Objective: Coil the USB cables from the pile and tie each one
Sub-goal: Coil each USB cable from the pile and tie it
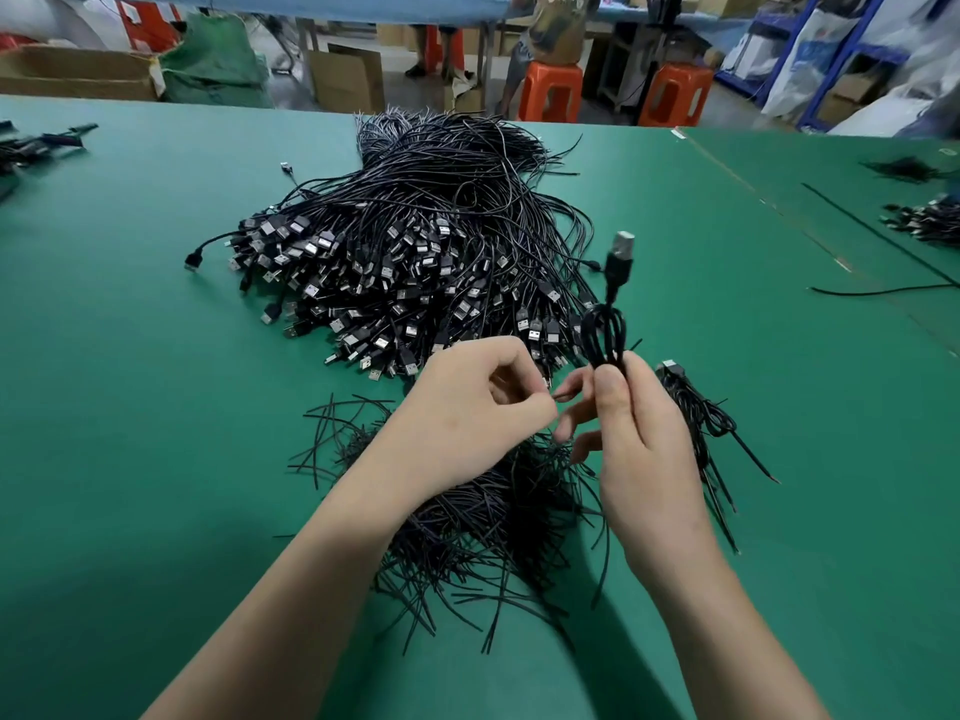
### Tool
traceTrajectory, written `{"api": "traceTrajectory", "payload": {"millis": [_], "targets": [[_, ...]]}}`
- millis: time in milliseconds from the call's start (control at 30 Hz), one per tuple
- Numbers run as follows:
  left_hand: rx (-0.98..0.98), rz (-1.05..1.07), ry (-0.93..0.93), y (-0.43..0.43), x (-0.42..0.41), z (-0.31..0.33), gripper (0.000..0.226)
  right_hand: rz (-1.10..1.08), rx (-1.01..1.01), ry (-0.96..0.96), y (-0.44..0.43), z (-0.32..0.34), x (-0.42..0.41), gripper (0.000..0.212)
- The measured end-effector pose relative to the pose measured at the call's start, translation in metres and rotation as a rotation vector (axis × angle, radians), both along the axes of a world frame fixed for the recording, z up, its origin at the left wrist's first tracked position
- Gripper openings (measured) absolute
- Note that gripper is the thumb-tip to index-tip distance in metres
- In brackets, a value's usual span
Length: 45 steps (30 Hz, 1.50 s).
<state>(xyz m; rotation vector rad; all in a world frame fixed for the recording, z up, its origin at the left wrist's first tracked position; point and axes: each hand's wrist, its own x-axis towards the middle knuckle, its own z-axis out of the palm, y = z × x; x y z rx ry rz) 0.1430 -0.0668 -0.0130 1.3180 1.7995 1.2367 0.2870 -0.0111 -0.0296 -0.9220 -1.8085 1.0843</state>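
1. Nearest to me, the person's two bare forearms reach out over the green tabletop.
2. Under both grips, and spreading back towards the person, lies a heap of short black ties, with loose strands sticking out all round it.
3. The right grip has thumb and fingers curled round the lower end of a coiled cable. It holds the cable upright, clear of the tabletop. The loops stand above the thumb and the USB plug pokes up past them.
4. The left grip sits just left of the right one, almost touching its fingertips. Its fingers are curled in and the thumb is pressed against the forefinger. Whatever may be pinched there is too small for me to make out.
5. Just right of the right grip, a small bunch of cables lies flat on the tabletop, its thin tails trailing back towards the person.
6. Beyond both grips is the big pile of USB cables. The plugs are massed on the side facing the grips and the bare tails fan away behind.
7. Far to the right of the grips, one loose cable lies on its own.
8. Past the tabletop's far edge stand two orange stools, with a person sitting on one of them. There is also a cardboard box on the floor.
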Motion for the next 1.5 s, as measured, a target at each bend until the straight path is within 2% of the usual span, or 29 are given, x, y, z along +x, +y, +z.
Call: {"api": "traceTrajectory", "payload": {"millis": [67, 167, 267, 600, 700, 800, 867, 1033, 1167, 1267, 1367, 1500], "targets": [[-0.009, -0.002, -0.068, 0.001, 0.002, -0.001, 0.007, -0.034, 0.021, 0.003, -0.002, 0.000, -0.001, 0.031], [-0.001, -0.056, -0.312, 0.003, 0.010, -0.003, 0.008, -0.123, 0.140, -0.070, -0.004, -0.001, -0.001, 0.030], [0.078, -0.050, -0.370, 0.004, 0.018, -0.005, 0.009, -0.173, 0.192, -0.086, -0.004, -0.001, -0.001, 0.032], [0.155, 0.209, 0.104, 0.006, 0.004, -0.008, 0.014, -0.155, 0.158, -0.136, -0.004, -0.005, 0.001, 0.032], [0.298, 0.190, 0.303, 0.005, 0.007, -0.003, 0.012, -0.122, 0.146, -0.124, -0.010, -0.003, -0.001, 0.036], [0.432, 0.108, 0.327, 0.004, 0.012, -0.003, 0.011, -0.096, 0.087, -0.088, -0.011, -0.002, -0.004, 0.036], [0.470, 0.092, 0.256, 0.003, 0.016, -0.004, 0.011, -0.087, 0.050, -0.062, -0.010, 0.000, -0.005, 0.036], [0.462, 0.095, -0.167, 0.005, 0.022, -0.007, 0.015, -0.048, -0.053, 0.000, -0.011, 0.001, -0.005, 0.036], [0.447, 0.123, -0.386, 0.006, 0.025, -0.007, 0.022, -0.034, -0.078, 0.022, -0.014, 0.003, -0.008, 0.035], [0.411, 0.031, -0.583, 0.008, 0.029, -0.009, 0.025, -0.047, -0.106, 0.067, -0.012, 0.006, -0.007, 0.036], [0.392, -0.064, -0.717, 0.010, 0.028, -0.010, 0.023, -0.018, -0.128, 0.105, -0.009, 0.010, -0.005, 0.033], [0.367, -0.018, -0.849, 0.013, 0.026, -0.014, 0.018, 0.058, -0.161, 0.121, -0.012, 0.009, -0.006, 0.037]]}}
